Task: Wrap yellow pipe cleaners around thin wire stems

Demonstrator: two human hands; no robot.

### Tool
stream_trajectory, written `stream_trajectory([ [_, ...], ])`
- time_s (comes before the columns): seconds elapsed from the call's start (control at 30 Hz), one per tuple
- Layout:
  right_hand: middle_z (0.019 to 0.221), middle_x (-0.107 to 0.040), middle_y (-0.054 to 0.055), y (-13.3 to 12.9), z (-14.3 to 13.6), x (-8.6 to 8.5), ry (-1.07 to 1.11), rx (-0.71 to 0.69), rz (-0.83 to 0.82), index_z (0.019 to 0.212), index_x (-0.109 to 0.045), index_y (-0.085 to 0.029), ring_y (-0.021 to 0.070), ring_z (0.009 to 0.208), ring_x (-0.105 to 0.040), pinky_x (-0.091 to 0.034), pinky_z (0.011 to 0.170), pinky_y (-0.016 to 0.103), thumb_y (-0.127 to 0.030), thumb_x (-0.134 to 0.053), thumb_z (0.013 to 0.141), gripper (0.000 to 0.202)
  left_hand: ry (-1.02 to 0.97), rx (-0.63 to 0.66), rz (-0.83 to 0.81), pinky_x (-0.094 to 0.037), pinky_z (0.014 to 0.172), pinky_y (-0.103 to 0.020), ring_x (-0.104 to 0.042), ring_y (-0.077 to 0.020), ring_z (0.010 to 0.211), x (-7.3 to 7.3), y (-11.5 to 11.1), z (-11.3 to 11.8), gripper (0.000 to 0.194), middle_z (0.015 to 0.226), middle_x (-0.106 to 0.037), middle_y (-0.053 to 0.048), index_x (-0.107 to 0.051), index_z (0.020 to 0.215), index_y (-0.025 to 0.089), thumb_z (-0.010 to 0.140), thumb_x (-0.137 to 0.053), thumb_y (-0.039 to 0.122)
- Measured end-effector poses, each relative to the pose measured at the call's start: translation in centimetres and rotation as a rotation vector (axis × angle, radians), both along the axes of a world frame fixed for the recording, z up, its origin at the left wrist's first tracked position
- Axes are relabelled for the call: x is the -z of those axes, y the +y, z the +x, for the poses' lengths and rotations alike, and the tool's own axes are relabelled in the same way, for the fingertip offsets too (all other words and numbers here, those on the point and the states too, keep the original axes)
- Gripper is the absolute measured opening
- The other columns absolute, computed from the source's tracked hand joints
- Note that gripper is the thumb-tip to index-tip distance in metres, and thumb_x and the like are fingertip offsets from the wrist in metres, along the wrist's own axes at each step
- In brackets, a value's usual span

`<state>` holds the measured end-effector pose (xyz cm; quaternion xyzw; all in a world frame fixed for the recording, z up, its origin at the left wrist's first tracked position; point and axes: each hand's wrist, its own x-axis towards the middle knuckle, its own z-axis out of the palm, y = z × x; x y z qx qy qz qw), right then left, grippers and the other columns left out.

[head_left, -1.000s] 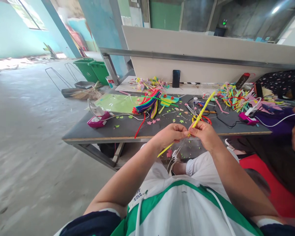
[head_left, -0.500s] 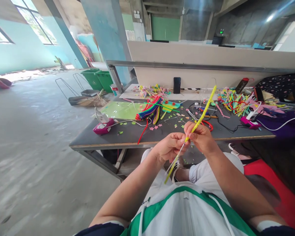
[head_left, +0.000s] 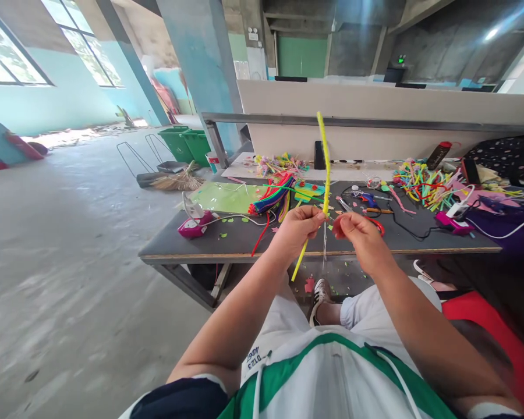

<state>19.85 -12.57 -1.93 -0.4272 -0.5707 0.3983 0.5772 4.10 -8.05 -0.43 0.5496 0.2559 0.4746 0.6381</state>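
My left hand (head_left: 303, 228) pinches a fuzzy yellow pipe cleaner (head_left: 325, 166) that stands upright above the fingertips. A thinner yellow length (head_left: 299, 262) slants down from below the same hand. Thin bare wires (head_left: 325, 241) hang beneath the pinch, between my two hands. Just to the right, apart from the yellow stem, is my right hand (head_left: 360, 235), its fingers curled and thumb close to them. Anything between those fingertips is too small or blurred to make out.
On the dark table (head_left: 166, 244) lie a bundle of coloured pipe cleaners (head_left: 273, 195), a green sheet (head_left: 227, 196), a blue glue gun (head_left: 369, 201), red-handled scissors (head_left: 378, 226) and paper scraps. Magenta power blocks (head_left: 196, 224) with cords sit near both ends. A phone (head_left: 319, 155) leans behind.
The yellow pipe cleaner has swung from a rightward slant to nearly upright. My right hand has let go of it and moved to the right; my left hand keeps hold. The view has shifted slightly.
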Motion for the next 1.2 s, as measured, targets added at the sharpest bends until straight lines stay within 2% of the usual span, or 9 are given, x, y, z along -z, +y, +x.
stream_trajectory([
  [0.2, 0.072, -0.065, 0.003, -1.8, -1.7, 2.7, 0.178, -0.233, -0.184, 0.083, -0.065, -0.02, 0.0166, 0.07, -0.06, -0.048, 0.071, 0.031, -0.047, -0.061, 0.082, 0.028, -0.006, -0.1, 0.034, -0.023, 0.043, -0.019, -0.03, -0.003, 0.045, 0.8, 0.3, 0.3, 0.031, 0.052, -0.039, 0.006, -0.057, 0.069, 0.014, 0.066, -0.073, 0.04],
  [0.37, 0.06, -0.059, -0.001, -2.1, -1.5, 3.8, 0.158, -0.232, -0.2, 0.08, -0.065, -0.017, 0.0125, 0.057, -0.052, -0.042, 0.06, 0.028, -0.045, -0.062, 0.081, 0.027, 0.026, -0.102, 0.057, -0.024, 0.045, -0.02, -0.031, -0.0039, 0.046, 1.3, -0.1, 0.6, 0.029, 0.053, -0.039, 0.006, -0.057, 0.07, 0.014, 0.069, -0.069, 0.04],
  [0.47, 0.076, -0.065, 0.002, -1.8, -0.4, 3.4, 0.056, -0.106, -0.153, 0.091, -0.066, -0.018, 0.0146, 0.071, -0.057, -0.044, 0.069, 0.029, -0.046, -0.063, 0.08, 0.03, 0.155, -0.157, 0.132, -0.025, 0.047, -0.02, -0.033, -0.005, 0.049, 1.5, -0.5, 0.6, 0.025, 0.057, -0.044, 0.005, -0.058, 0.071, 0.014, 0.072, -0.067, 0.037],
  [0.57, 0.083, -0.065, 0.003, -1.3, 0.7, 1.8, -0.017, 0.09, -0.041, 0.096, -0.064, -0.02, 0.0154, 0.074, -0.056, -0.044, 0.069, 0.029, -0.046, -0.062, 0.08, 0.031, 0.347, -0.226, 0.256, -0.028, 0.051, -0.021, -0.037, -0.007, 0.054, 1.7, -0.9, 0.9, 0.02, 0.06, -0.048, 0.004, -0.059, 0.069, 0.014, 0.074, -0.062, 0.033],
  [0.7, 0.065, -0.059, 0.001, -0.5, 1.2, 0.1, -0.277, 0.292, 0.041, 0.076, -0.062, -0.019, 0.0142, 0.059, -0.049, -0.038, 0.057, 0.027, -0.048, -0.063, 0.076, 0.03, 0.509, -0.304, 0.434, -0.033, 0.059, -0.022, -0.045, -0.0104, 0.062, 2.3, -1.3, 1.7, 0.013, 0.063, -0.054, 0.001, -0.059, 0.064, 0.015, 0.074, -0.059, 0.024],
  [0.8, 0.058, -0.057, 0.0, -0.1, 1.2, 0.0, -0.432, 0.377, 0.052, 0.065, -0.061, -0.019, 0.0145, 0.055, -0.048, -0.035, 0.055, 0.028, -0.047, -0.066, 0.073, 0.03, 0.557, -0.308, 0.563, -0.035, 0.063, -0.023, -0.047, -0.0115, 0.065, 2.9, -1.5, 2.3, 0.013, 0.064, -0.053, 0.0, -0.058, 0.062, 0.016, 0.074, -0.056, 0.018],
  [0.93, 0.051, -0.055, 0.0, -0.2, 1.6, 0.9, -0.522, 0.381, 0.02, 0.059, -0.061, -0.018, 0.0139, 0.052, -0.046, -0.031, 0.052, 0.028, -0.045, -0.065, 0.074, 0.031, 0.578, -0.199, 0.565, -0.034, 0.063, -0.022, -0.046, -0.011, 0.065, 3.6, -1.5, 2.2, 0.014, 0.065, -0.053, 0.001, -0.057, 0.062, 0.015, 0.075, -0.057, 0.019],
  [1.1, 0.054, -0.054, -0.001, -0.3, 2.5, 1.8, -0.353, 0.149, -0.093, 0.064, -0.062, -0.019, 0.013, 0.052, -0.044, -0.031, 0.05, 0.027, -0.045, -0.064, 0.075, 0.029, 0.449, 0.143, 0.223, -0.023, 0.051, -0.021, -0.031, -0.0069, 0.052, 4.2, -1.5, 1.3, 0.024, 0.058, -0.041, 0.005, -0.057, 0.071, 0.014, 0.078, -0.058, 0.038],
  [1.2, 0.057, -0.055, -0.001, -0.4, 2.3, 2.0, -0.215, 0.022, -0.146, 0.068, -0.062, -0.019, 0.0135, 0.053, -0.045, -0.032, 0.05, 0.027, -0.045, -0.065, 0.074, 0.027, 0.349, 0.245, 0.124, -0.02, 0.05, -0.021, -0.027, -0.0059, 0.051, 4.3, -1.4, 0.7, 0.029, 0.058, -0.038, 0.005, -0.057, 0.073, 0.014, 0.077, -0.06, 0.042],
])
